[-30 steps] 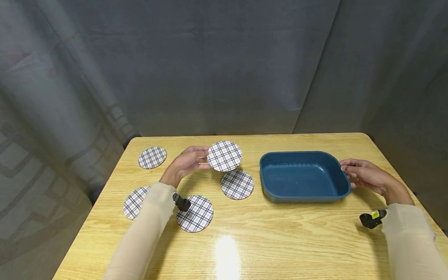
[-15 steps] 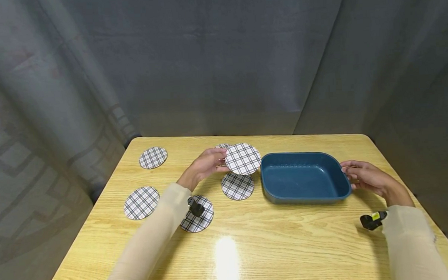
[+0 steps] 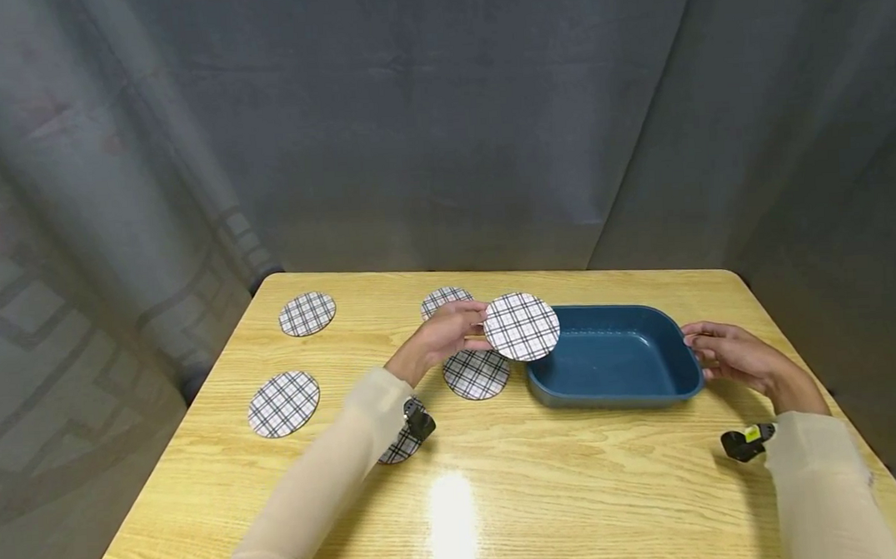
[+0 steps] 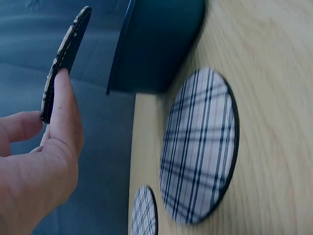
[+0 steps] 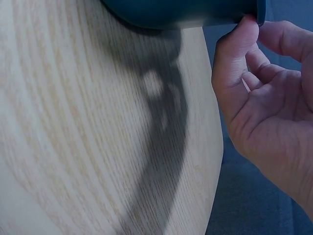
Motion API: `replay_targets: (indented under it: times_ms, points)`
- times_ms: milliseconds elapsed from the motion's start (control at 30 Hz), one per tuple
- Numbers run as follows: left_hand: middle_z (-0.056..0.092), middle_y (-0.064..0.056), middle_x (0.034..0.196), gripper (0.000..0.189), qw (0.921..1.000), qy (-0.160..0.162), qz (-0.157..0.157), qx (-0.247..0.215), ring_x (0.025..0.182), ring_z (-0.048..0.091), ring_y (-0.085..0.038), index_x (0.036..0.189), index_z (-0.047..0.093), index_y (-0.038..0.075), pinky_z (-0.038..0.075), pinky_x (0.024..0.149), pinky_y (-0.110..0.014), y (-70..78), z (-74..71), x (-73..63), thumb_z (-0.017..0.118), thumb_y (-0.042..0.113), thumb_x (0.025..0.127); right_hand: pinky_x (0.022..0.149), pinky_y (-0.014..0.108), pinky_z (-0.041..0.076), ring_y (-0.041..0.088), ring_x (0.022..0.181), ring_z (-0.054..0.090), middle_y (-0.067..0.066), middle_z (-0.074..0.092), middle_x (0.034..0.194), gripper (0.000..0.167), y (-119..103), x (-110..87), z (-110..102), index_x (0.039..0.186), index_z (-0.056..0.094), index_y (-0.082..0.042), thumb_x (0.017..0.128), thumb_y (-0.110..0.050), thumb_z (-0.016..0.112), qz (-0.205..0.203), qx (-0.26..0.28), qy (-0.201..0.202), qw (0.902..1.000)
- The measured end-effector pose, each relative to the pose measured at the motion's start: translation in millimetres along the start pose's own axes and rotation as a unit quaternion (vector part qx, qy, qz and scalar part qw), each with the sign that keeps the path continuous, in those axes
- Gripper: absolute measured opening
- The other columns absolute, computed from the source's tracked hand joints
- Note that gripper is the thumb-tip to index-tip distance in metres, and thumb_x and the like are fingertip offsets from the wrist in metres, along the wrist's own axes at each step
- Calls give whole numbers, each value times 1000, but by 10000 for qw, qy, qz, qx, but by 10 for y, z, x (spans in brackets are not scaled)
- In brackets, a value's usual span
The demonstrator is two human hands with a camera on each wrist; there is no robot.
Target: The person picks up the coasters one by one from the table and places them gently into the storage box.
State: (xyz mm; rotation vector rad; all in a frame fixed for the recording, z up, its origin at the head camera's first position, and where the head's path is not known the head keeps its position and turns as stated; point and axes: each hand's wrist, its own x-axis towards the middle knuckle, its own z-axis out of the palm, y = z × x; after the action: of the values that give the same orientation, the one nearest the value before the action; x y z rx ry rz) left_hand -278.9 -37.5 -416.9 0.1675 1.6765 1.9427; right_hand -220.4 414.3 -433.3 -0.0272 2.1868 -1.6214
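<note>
A round plaid coaster (image 3: 522,327) is pinched at its left edge by my left hand (image 3: 445,336). It hangs above the table, overlapping the left end of the blue rectangular bin (image 3: 611,400) in the head view. In the left wrist view the held coaster (image 4: 62,54) appears nearly edge-on, thumb on one face and fingers on the other. My right hand (image 3: 737,356) holds the bin's right rim; the right wrist view has thumb and finger at the rim of the bin (image 5: 195,12). The bin's visible inside holds nothing.
More plaid coasters lie flat on the wooden table (image 3: 577,491): one at back left (image 3: 308,314), one at left (image 3: 284,404), one beside the bin (image 3: 476,374), one behind my left hand (image 3: 445,298), one partly under my left wrist (image 3: 403,445). Grey curtains surround the table.
My left hand has carried the coaster rightward, from over the table to the bin's left end. A coaster behind that hand has come into view. The right hand stays on the bin.
</note>
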Motion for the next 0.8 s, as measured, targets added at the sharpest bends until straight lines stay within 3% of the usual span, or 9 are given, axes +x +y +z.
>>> replay_targets:
  times_ms: [467, 800]
  points:
    - [60, -16, 120, 37, 9993, -356, 83, 81, 98, 63, -22, 140, 49, -7, 58, 91, -40, -55, 375, 48, 44, 5, 105, 71, 30, 57, 9, 83, 61, -8, 64, 93, 15, 47, 5, -15, 113, 59, -22, 107, -18, 46, 75, -123, 32, 9999]
    - [60, -12, 111, 37, 9992, -390, 42, -25, 91, 61, -20, 139, 49, -7, 59, 88, -38, -31, 572, 100, 45, 5, 105, 72, 32, 58, 11, 84, 63, -8, 65, 95, 17, 30, 21, -26, 114, 60, -23, 107, -17, 46, 2, -124, -69, 9999]
